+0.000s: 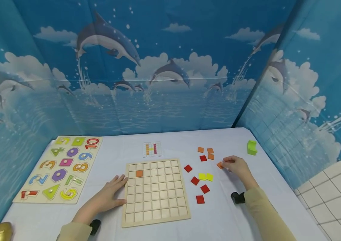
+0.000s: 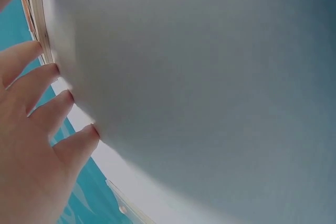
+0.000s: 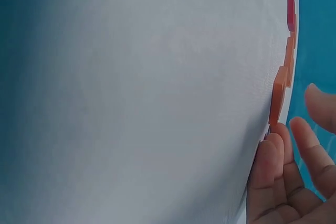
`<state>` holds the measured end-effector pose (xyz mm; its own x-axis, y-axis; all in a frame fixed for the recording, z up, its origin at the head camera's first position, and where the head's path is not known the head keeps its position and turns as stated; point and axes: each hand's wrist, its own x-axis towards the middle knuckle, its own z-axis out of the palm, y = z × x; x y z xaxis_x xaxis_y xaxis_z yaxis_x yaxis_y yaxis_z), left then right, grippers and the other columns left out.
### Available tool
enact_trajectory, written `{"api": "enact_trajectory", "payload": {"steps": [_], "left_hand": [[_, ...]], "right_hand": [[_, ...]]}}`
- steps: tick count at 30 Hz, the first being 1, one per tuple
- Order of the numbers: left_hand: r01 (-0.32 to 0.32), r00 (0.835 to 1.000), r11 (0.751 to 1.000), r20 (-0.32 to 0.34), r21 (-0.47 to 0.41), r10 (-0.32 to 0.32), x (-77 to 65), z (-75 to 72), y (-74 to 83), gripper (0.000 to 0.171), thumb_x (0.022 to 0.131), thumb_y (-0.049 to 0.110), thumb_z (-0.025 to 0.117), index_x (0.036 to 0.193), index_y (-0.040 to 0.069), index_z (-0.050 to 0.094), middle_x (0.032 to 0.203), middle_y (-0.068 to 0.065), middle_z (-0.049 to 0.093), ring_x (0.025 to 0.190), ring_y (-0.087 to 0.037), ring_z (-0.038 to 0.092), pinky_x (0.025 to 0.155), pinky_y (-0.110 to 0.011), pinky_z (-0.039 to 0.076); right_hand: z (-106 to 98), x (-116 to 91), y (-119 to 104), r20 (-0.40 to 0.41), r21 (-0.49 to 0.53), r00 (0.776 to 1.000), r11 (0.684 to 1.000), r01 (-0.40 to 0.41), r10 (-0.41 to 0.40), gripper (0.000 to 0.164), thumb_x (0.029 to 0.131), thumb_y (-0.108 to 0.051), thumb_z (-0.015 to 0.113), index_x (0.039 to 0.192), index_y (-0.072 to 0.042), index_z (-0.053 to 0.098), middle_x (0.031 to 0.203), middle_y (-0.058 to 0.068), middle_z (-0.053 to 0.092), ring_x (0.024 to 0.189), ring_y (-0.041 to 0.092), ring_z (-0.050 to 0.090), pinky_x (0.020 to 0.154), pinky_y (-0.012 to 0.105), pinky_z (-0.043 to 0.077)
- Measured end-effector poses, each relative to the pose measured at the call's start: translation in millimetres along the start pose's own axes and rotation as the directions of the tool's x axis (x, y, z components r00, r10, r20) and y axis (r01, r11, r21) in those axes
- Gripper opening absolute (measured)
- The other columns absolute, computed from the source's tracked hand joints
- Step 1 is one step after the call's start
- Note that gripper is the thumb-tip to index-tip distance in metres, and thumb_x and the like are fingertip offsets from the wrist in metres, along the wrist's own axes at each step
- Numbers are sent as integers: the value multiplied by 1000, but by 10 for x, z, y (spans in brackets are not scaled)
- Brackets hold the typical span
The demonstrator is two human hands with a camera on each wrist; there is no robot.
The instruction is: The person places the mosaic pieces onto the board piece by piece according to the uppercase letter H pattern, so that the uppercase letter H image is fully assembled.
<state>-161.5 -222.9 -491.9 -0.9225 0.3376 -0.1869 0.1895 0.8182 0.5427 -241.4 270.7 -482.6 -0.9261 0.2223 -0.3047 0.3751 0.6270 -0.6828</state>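
Observation:
A wooden grid board [image 1: 155, 223] lies on the white table, with one orange square tile [image 1: 139, 173] in a cell near its upper left. My left hand [image 1: 110, 194] rests with spread fingers against the board's left edge; its fingertips also show in the left wrist view. To the right of the loose tiles, my right hand [image 1: 237, 167] touches another orange tile [image 1: 220, 165] with its fingertips. In the right wrist view this tile [image 3: 278, 95] stands at the fingertips, while thumb and index finger are apart above it. Behind the board lies a pattern card [image 1: 152, 149] with an orange, yellow and red H.
Between board and right hand lie several red tiles [image 1: 200, 199], two yellow tiles [image 1: 202, 176] and more orange tiles [image 1: 210, 150]. A number-and-shape puzzle board [image 1: 48, 201] occupies the left side. A green block [image 1: 252, 147] sits far right, a gold object [image 1: 0, 231] near left.

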Motion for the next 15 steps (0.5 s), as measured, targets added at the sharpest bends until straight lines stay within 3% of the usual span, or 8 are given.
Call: {"api": "enact_trajectory", "payload": {"steps": [15], "left_hand": [[7, 1000, 1000, 1, -1, -7, 9, 13, -7, 87, 77, 33, 81, 148, 3, 42, 157, -23, 32, 147, -47, 20, 118, -67, 15]], "right_hand": [[22, 22, -42, 4, -36, 1000, 999, -9, 9, 35, 93, -17, 66, 120, 4, 59, 112, 22, 62, 92, 29, 57, 79, 34, 54]]}}
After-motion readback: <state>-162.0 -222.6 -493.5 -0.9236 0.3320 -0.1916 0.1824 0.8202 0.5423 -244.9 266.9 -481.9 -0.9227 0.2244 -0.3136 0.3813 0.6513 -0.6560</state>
